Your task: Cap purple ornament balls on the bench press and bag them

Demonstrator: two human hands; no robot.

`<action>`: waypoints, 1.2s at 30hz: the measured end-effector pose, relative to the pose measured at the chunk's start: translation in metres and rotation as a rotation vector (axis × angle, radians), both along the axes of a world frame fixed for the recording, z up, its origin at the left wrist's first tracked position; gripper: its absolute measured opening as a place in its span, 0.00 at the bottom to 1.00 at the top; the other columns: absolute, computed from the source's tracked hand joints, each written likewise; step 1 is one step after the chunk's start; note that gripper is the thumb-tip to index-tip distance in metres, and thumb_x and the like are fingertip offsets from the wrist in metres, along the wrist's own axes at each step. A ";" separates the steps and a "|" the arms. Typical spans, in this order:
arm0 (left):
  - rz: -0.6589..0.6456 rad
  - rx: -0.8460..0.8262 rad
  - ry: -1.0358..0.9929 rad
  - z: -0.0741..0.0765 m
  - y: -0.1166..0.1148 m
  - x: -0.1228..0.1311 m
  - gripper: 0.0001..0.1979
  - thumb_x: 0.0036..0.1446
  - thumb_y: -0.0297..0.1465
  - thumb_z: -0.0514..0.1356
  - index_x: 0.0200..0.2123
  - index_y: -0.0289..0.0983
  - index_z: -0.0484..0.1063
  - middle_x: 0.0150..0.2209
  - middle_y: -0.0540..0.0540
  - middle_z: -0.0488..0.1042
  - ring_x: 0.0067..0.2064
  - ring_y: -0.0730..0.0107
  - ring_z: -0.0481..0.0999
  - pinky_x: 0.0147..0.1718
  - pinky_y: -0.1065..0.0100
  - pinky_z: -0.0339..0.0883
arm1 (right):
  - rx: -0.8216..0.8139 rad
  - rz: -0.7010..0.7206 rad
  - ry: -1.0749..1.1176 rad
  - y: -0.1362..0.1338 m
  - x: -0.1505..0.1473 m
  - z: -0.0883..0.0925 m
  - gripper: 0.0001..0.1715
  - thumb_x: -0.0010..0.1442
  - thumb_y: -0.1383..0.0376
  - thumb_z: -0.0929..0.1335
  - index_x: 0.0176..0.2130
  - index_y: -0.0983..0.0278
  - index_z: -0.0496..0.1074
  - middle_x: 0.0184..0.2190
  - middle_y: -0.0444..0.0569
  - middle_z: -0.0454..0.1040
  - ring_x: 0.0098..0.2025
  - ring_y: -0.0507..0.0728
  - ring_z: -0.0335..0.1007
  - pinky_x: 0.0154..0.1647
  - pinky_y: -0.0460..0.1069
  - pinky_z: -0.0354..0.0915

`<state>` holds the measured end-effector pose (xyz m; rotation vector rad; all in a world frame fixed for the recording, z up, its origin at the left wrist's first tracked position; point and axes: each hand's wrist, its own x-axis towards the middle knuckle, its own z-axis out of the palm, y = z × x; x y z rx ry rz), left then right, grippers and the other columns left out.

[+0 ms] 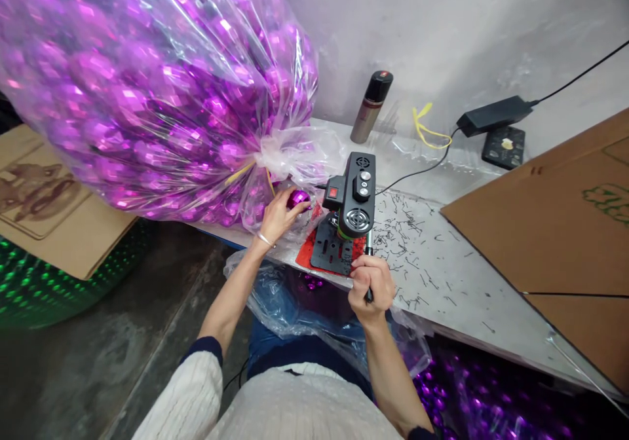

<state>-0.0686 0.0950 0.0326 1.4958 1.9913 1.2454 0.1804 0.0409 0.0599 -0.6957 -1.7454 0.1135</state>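
My left hand is closed around a shiny purple faceted ball, beside the knotted mouth of a big clear bag. Wrapped round the black lever handle of a small bench machine is my right hand. The machine's black head carries two round vent grilles, a red switch and silver buttons. Under it sits a slotted black base plate on a red sheet. The area directly beneath the head is partly hidden.
Many purple balls fill the bag at left. Short dark scraps litter the bench. A spray can, yellow tie and power adapter stand or lie along the wall. A cardboard box is at right.
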 end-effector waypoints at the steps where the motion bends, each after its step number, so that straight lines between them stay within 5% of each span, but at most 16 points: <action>1: 0.004 0.027 -0.212 -0.002 -0.006 0.007 0.28 0.58 0.51 0.65 0.54 0.38 0.74 0.53 0.39 0.78 0.52 0.54 0.79 0.49 0.56 0.77 | 0.001 -0.001 -0.001 0.000 0.000 0.000 0.11 0.65 0.73 0.63 0.32 0.61 0.66 0.29 0.45 0.72 0.31 0.52 0.69 0.31 0.48 0.65; 5: 0.002 0.032 -0.968 -0.016 -0.032 0.032 0.25 0.60 0.49 0.64 0.54 0.39 0.74 0.52 0.42 0.80 0.51 0.58 0.80 0.49 0.55 0.79 | 0.014 -0.002 -0.006 0.001 0.001 0.000 0.11 0.65 0.72 0.63 0.32 0.61 0.66 0.29 0.45 0.73 0.30 0.53 0.70 0.31 0.49 0.66; 10: -0.031 -0.028 -1.212 -0.027 -0.053 0.046 0.21 0.63 0.42 0.63 0.55 0.40 0.72 0.55 0.40 0.79 0.55 0.56 0.80 0.54 0.51 0.77 | 0.020 -0.013 0.004 0.002 0.002 -0.001 0.11 0.66 0.71 0.63 0.32 0.61 0.67 0.29 0.45 0.73 0.30 0.52 0.70 0.30 0.48 0.66; 16: -0.011 0.017 -0.969 -0.040 -0.054 0.072 0.26 0.58 0.42 0.67 0.57 0.41 0.68 0.55 0.40 0.77 0.53 0.60 0.80 0.53 0.57 0.76 | 0.020 -0.018 -0.004 0.003 0.002 -0.001 0.11 0.66 0.71 0.62 0.32 0.61 0.67 0.28 0.46 0.73 0.30 0.53 0.70 0.30 0.49 0.66; 21: -0.098 0.109 -0.555 -0.056 -0.053 0.096 0.26 0.56 0.42 0.69 0.53 0.38 0.66 0.52 0.39 0.76 0.52 0.59 0.80 0.53 0.57 0.74 | 0.018 -0.025 -0.031 0.002 0.002 0.002 0.11 0.67 0.71 0.61 0.32 0.61 0.66 0.28 0.45 0.73 0.30 0.52 0.70 0.30 0.48 0.66; 26: -0.165 0.150 -0.077 -0.060 -0.052 0.093 0.27 0.59 0.42 0.67 0.57 0.38 0.67 0.55 0.37 0.73 0.60 0.53 0.73 0.60 0.52 0.68 | 0.015 -0.008 -0.034 0.001 0.004 0.002 0.11 0.67 0.70 0.62 0.33 0.61 0.66 0.29 0.46 0.73 0.30 0.52 0.70 0.30 0.48 0.66; 36: -0.210 0.231 0.124 -0.069 -0.051 0.098 0.32 0.60 0.46 0.65 0.63 0.39 0.65 0.56 0.36 0.71 0.60 0.52 0.72 0.60 0.51 0.67 | 0.019 -0.010 -0.049 0.001 0.003 0.004 0.10 0.67 0.71 0.61 0.33 0.61 0.66 0.29 0.45 0.73 0.30 0.52 0.69 0.31 0.48 0.66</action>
